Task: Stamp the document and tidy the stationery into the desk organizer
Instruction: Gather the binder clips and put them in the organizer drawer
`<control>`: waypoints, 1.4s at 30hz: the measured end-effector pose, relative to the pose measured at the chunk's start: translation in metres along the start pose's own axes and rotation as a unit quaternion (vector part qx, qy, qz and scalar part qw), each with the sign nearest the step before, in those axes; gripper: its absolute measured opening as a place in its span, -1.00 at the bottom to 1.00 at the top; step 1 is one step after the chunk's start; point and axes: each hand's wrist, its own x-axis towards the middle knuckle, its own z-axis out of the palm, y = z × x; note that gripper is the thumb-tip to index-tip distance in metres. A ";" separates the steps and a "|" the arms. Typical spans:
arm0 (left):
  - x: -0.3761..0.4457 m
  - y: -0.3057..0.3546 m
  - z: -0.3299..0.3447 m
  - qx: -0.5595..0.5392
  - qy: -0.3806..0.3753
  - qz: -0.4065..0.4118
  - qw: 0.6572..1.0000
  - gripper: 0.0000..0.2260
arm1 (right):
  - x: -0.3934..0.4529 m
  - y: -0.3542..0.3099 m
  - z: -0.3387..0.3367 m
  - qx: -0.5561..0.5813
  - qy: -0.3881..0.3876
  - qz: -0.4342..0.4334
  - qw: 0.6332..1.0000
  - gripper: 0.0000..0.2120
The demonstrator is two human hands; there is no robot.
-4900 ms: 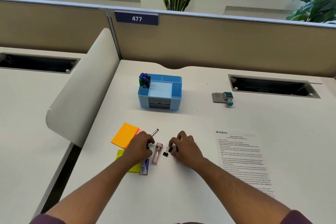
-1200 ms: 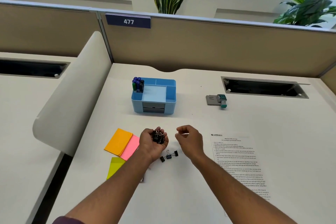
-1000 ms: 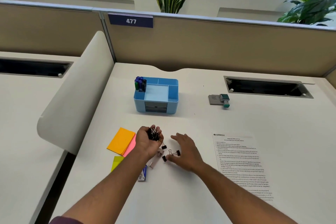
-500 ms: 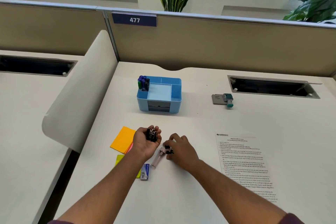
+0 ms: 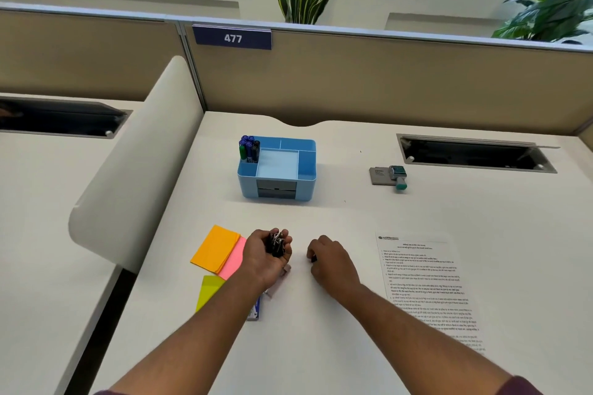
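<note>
My left hand [image 5: 264,258] is palm-up and cupped around a bunch of black binder clips [image 5: 276,244], just right of the sticky notes. My right hand [image 5: 330,263] is curled beside it with a small black clip [image 5: 313,259] showing at its fingertips. The blue desk organizer [image 5: 306,167] stands farther back with several markers [image 5: 248,147] in its left corner slot. The printed document [image 5: 423,282] lies flat to the right. The stamp [image 5: 398,176] rests on its grey pad [image 5: 378,175] at the back right.
Orange [image 5: 215,247], pink [image 5: 234,261] and yellow-green [image 5: 208,292] sticky notes lie left of my left hand. A pink tube and a blue staple box [image 5: 255,311] peek out under my left wrist. A curved white divider [image 5: 138,163] borders the left; a cable slot [image 5: 475,154] is at the back right.
My right hand has closed over the last loose clips on the desk and lifted slightly. My left hand still cups the gathered clips. The loose clips are gone from the desk between my hands.
</note>
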 end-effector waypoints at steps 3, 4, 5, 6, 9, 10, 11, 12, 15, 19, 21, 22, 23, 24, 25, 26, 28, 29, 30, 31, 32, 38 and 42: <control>-0.001 -0.004 0.002 0.004 0.006 -0.004 1.000 -0.79 | 0.003 0.008 -0.008 0.067 -0.006 0.022 0.997 -0.76; -0.002 -0.005 0.003 0.007 0.008 -0.004 1.000 -0.79 | 0.003 0.011 -0.010 0.099 -0.002 0.036 0.994 -0.77; -0.002 -0.006 0.004 0.010 0.010 -0.003 1.000 -0.79 | 0.001 0.012 -0.012 0.135 0.009 0.055 0.989 -0.77; -0.002 -0.007 0.004 0.013 0.011 -0.002 1.000 -0.79 | 0.000 0.013 -0.015 0.180 0.024 0.079 0.980 -0.76; -0.001 -0.011 0.005 0.025 0.008 0.002 1.000 -0.79 | -0.006 0.009 -0.028 0.365 0.050 0.181 0.912 -0.78; 0.000 -0.012 0.005 0.027 0.006 0.004 1.000 -0.79 | -0.006 0.007 -0.033 0.429 0.052 0.207 0.878 -0.79; 0.001 -0.013 0.005 0.029 0.004 0.005 1.000 -0.78 | -0.006 0.004 -0.039 0.488 0.049 0.222 0.843 -0.81; 0.002 -0.014 0.005 0.031 0.002 0.006 1.000 -0.78 | -0.005 0.000 -0.046 0.542 0.040 0.226 0.808 -0.82; 0.003 -0.018 0.005 0.028 -0.003 0.005 1.000 -0.80 | -0.004 -0.016 -0.062 0.639 -0.002 0.201 0.743 -0.82; -0.002 -0.023 0.011 0.006 -0.016 0.000 1.000 -0.77 | -0.005 -0.038 -0.066 0.557 -0.030 0.150 0.816 -0.83; -0.001 -0.024 0.012 -0.001 -0.018 -0.005 1.000 -0.75 | -0.003 -0.047 -0.062 0.495 -0.040 0.140 0.857 -0.75; 0.000 -0.024 0.011 0.000 -0.015 -0.006 1.000 -0.74 | -0.002 -0.050 -0.061 0.473 -0.041 0.139 0.869 -0.70; 0.002 -0.023 0.011 0.000 -0.011 -0.005 1.000 -0.74 | -0.001 -0.052 -0.060 0.457 -0.038 0.138 0.878 -0.66; 0.004 -0.023 0.009 -0.001 -0.005 -0.002 1.000 -0.75 | -0.001 -0.054 -0.060 0.450 -0.032 0.134 0.882 -0.64; 0.005 -0.022 0.009 -0.001 0.000 0.001 1.000 -0.76 | -0.001 -0.055 -0.060 0.447 -0.022 0.130 0.885 -0.64; 0.005 -0.022 0.008 -0.001 0.003 0.004 1.000 -0.77 | -0.001 -0.057 -0.062 0.450 -0.009 0.125 0.884 -0.67; 0.002 -0.021 0.008 -0.001 0.004 0.007 1.000 -0.77 | -0.003 -0.058 -0.065 0.453 0.025 0.112 0.884 -0.76; 0.001 -0.021 0.008 -0.004 0.005 0.007 1.000 -0.76 | -0.003 -0.058 -0.067 0.454 0.044 0.109 0.883 -0.80; 0.000 -0.020 0.008 -0.007 0.005 0.004 1.000 -0.75 | -0.004 -0.058 -0.069 0.461 0.063 0.107 0.879 -0.83; 0.000 -0.019 0.008 -0.011 0.004 -0.002 1.000 -0.75 | -0.003 -0.056 -0.070 0.475 0.079 0.108 0.870 -0.86; -0.001 -0.018 0.009 -0.017 0.002 -0.008 1.000 -0.74 | -0.003 -0.055 -0.071 0.498 0.093 0.112 0.855 -0.87; 0.001 -0.014 0.008 -0.021 -0.004 -0.022 1.000 -0.72 | 0.003 -0.018 -0.054 0.330 0.108 0.176 0.921 -0.85; 0.004 -0.011 0.005 -0.021 -0.014 -0.028 0.999 -0.72 | -0.009 0.012 -0.026 0.095 -0.029 0.113 0.989 -0.64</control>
